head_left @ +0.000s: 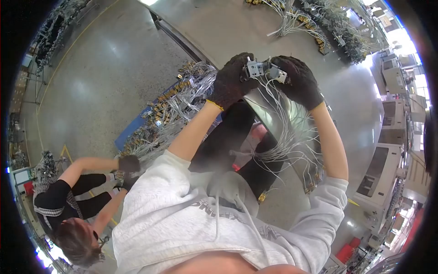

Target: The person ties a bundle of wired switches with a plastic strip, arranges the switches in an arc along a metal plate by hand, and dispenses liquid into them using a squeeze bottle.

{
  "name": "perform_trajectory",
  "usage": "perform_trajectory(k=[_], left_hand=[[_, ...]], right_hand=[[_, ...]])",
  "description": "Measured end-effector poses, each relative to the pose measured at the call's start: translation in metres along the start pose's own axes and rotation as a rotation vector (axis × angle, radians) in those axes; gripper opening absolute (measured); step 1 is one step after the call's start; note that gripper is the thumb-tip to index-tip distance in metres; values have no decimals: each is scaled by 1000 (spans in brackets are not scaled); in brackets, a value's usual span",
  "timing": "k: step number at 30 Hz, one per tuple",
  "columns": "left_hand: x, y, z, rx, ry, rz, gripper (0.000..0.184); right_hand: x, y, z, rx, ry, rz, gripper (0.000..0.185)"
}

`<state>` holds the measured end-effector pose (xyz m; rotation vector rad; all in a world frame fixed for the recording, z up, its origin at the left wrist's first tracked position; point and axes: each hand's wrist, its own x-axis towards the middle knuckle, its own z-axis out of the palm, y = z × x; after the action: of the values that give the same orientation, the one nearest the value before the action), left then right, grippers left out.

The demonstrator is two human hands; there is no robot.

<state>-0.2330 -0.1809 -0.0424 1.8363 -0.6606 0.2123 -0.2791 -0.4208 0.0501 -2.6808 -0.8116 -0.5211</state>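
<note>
Both my hands wear dark knitted gloves and are raised close together in front of me. My left hand (pixel 234 78) is closed around a grey metal connector block (pixel 255 69) with small holes in its face. A second grey metal block (pixel 277 74) is gripped in my right hand (pixel 299 81). The two blocks sit side by side; whether they are joined I cannot tell. Thin white wires (pixel 284 132) run down from them in a loose bundle over my right leg. Gloved fingers hide part of both blocks.
To the left, a blue board (pixel 125 136) bears many wires with yellow-brown connectors. More wired connectors (pixel 335 29) lie on the far table at upper right. A co-worker (pixel 68 205) sits at lower left with gloved hands together. Pale machines (pixel 378 169) line the right side.
</note>
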Motion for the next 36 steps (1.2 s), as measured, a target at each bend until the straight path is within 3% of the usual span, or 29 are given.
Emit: perform_trajectory(k=[3, 6, 7, 9, 11, 15, 17, 21, 22, 25, 27, 28, 29, 30, 31, 33, 36], left_hand=[[-1, -12, 0, -224, -82, -129, 71], [-5, -15, -2, -204, -92, -140, 65], [-9, -15, -2, -200, -102, -146, 65], [-11, -19, -1, -154, 9, 29, 63], [-14, -31, 3, -169, 19, 6, 66], [-13, -31, 4, -231, 54, 13, 71], [-10, -26, 2, -165, 61, 69, 71], [8, -14, 6, -106, 99, 217, 68], [11, 4, 3, -21, 21, 124, 63], [24, 1, 14, -18, 3, 180, 60], [27, -8, 15, -47, 1, 176, 59], [25, -15, 16, -118, -27, 79, 59], [25, -23, 17, -187, -54, -18, 60], [26, -19, 14, -181, -60, -13, 60], [24, -15, 10, -101, -66, -11, 63], [26, -8, 5, -17, -67, -16, 66], [31, 4, 5, 53, -99, -197, 70]], right_hand=[[6, 3, 3, -51, -41, 6, 57], [18, 1, 7, 12, 1, -86, 59], [22, 5, 10, 93, -111, -27, 58], [27, 4, 7, 169, -210, 34, 57], [32, -2, -1, 216, -226, 233, 56], [18, 33, 23, 219, -122, 123, 56], [21, 30, 22, 18, -136, 126, 56], [39, 17, 26, -101, -186, 119, 46], [39, 18, 30, -138, -181, 92, 41], [49, 14, 34, -243, -225, 144, 29], [55, 14, 23, -293, -489, 198, 47], [51, 21, 24, -293, -480, 204, 47], [43, 30, 25, -201, -414, 160, 61], [42, 29, 22, -108, -348, 115, 76], [42, 27, 17, -105, -341, 119, 76], [42, 22, 3, 247, -354, 168, 91], [42, 0, 10, 203, -203, 44, 80]])
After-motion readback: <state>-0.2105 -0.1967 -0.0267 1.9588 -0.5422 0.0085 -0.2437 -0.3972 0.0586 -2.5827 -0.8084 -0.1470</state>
